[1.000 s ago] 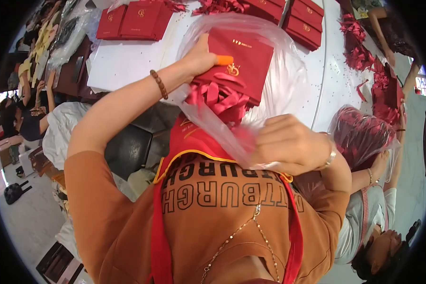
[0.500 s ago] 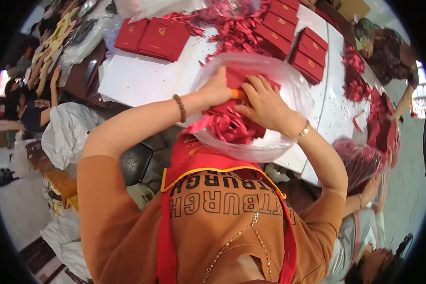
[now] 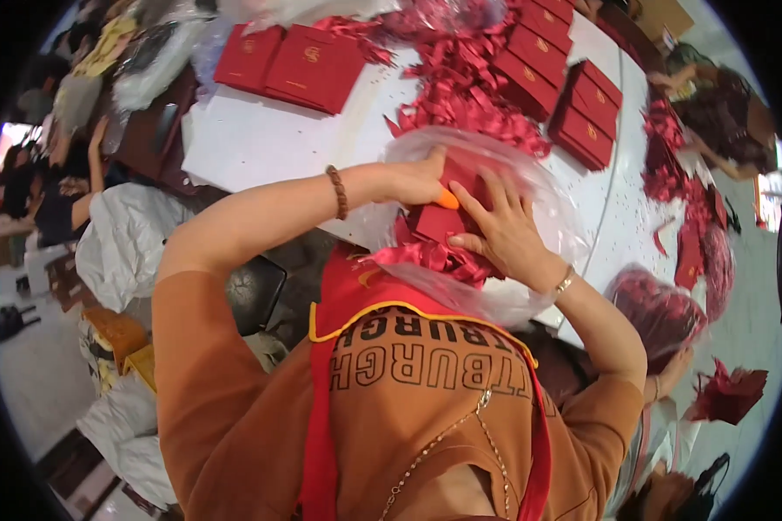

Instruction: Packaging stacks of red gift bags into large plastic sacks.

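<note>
In front of me a clear plastic bag (image 3: 552, 204) lies open at the table's near edge, with red gift bags (image 3: 462, 169) and loose red ribbon (image 3: 439, 259) inside. My left hand (image 3: 415, 181) reaches into its left side and grips the red gift bags, thumb along the upper edge. An orange cover sits on one of its fingertips. On the right, my right hand (image 3: 506, 227) rests over the same gift bags, fingers spread and slightly blurred. The undersides of the gift bags are hidden.
Flat red gift bags with gold marks (image 3: 313, 69) lie at the left on the white table (image 3: 235, 143). More stacks (image 3: 586, 113) stand at the far right, beside heaped red ribbon (image 3: 469, 108). A co-worker (image 3: 725, 113) is at the right, and filled plastic bags (image 3: 660, 304) sit nearby.
My right hand has shifted slightly right and down, its fingers spreading more over the gift bags. More of the red surface shows between my hands. At the right, a co-worker's red bundle has moved down.
</note>
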The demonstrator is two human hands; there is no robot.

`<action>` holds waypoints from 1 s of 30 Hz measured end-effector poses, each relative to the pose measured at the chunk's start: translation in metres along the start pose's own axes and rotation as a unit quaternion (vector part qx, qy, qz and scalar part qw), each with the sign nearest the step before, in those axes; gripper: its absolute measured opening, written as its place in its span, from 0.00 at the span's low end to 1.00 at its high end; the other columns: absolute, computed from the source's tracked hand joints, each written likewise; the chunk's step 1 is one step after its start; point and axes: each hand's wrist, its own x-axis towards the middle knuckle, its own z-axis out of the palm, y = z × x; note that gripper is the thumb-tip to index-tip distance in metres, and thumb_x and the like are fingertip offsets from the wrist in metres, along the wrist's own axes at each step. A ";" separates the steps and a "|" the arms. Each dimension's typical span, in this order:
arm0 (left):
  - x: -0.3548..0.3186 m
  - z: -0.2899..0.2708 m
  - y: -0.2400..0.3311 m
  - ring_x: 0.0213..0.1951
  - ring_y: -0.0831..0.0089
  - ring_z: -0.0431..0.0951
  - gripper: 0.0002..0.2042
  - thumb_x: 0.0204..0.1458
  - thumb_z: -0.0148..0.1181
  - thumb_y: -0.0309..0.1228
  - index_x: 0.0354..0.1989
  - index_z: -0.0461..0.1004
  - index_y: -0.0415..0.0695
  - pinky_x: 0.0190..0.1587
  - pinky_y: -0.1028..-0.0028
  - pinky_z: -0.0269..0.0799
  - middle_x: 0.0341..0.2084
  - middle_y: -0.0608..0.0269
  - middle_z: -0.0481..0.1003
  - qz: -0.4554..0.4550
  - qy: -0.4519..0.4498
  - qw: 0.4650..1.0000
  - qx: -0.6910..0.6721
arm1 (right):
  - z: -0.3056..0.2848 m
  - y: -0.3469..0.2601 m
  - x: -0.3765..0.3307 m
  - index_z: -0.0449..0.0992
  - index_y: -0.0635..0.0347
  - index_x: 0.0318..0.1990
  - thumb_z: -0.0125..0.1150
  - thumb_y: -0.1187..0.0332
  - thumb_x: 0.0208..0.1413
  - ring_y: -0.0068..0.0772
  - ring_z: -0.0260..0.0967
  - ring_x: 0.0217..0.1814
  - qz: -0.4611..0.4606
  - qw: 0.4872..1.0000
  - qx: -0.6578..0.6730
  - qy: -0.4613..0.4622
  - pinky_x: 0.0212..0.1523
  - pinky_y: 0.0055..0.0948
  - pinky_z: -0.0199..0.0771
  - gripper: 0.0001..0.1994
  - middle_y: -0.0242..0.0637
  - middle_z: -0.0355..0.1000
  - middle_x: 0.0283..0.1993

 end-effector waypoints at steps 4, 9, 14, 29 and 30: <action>-0.002 -0.011 -0.003 0.45 0.57 0.71 0.42 0.45 0.57 0.46 0.62 0.43 0.34 0.43 0.67 0.67 0.52 0.38 0.60 0.019 0.000 0.992 0.126 | 0.001 -0.004 0.003 0.53 0.40 0.62 0.48 0.43 0.50 0.60 0.42 0.65 0.004 1.000 -0.001 -0.004 0.54 0.61 0.54 0.32 0.51 0.47 0.62; -0.047 -0.049 0.020 0.31 0.72 0.75 0.20 0.51 0.49 0.35 0.51 0.67 0.38 0.31 0.72 0.69 0.35 0.56 0.75 0.163 0.005 0.987 0.001 | -0.005 -0.003 0.003 0.53 0.41 0.63 0.49 0.43 0.49 0.60 0.42 0.65 0.028 0.999 0.025 -0.033 0.59 0.56 0.50 0.33 0.52 0.47 0.62; -0.029 -0.137 -0.099 0.36 0.69 0.73 0.19 0.47 0.58 0.32 0.46 0.69 0.36 0.38 0.73 0.67 0.36 0.55 0.75 0.186 0.498 0.837 -0.129 | -0.006 -0.005 0.000 0.54 0.41 0.62 0.50 0.44 0.49 0.59 0.41 0.66 0.017 0.999 0.014 -0.029 0.60 0.52 0.50 0.33 0.52 0.45 0.64; 0.079 -0.176 -0.240 0.19 0.75 0.63 0.22 0.34 0.67 0.45 0.18 0.73 0.33 0.20 0.68 0.63 0.13 0.63 0.66 -0.113 0.651 0.606 -0.443 | -0.001 0.005 0.000 0.55 0.43 0.62 0.56 0.45 0.46 0.62 0.35 0.67 0.040 0.996 0.060 -0.042 0.62 0.57 0.40 0.36 0.53 0.40 0.66; 0.070 -0.179 -0.252 0.23 0.73 0.67 0.21 0.34 0.65 0.41 0.23 0.75 0.30 0.24 0.68 0.67 0.18 0.59 0.71 -0.059 0.657 0.540 -0.523 | -0.004 0.001 0.003 0.53 0.43 0.63 0.57 0.45 0.45 0.61 0.31 0.69 0.034 0.994 0.086 -0.063 0.63 0.59 0.34 0.37 0.52 0.37 0.67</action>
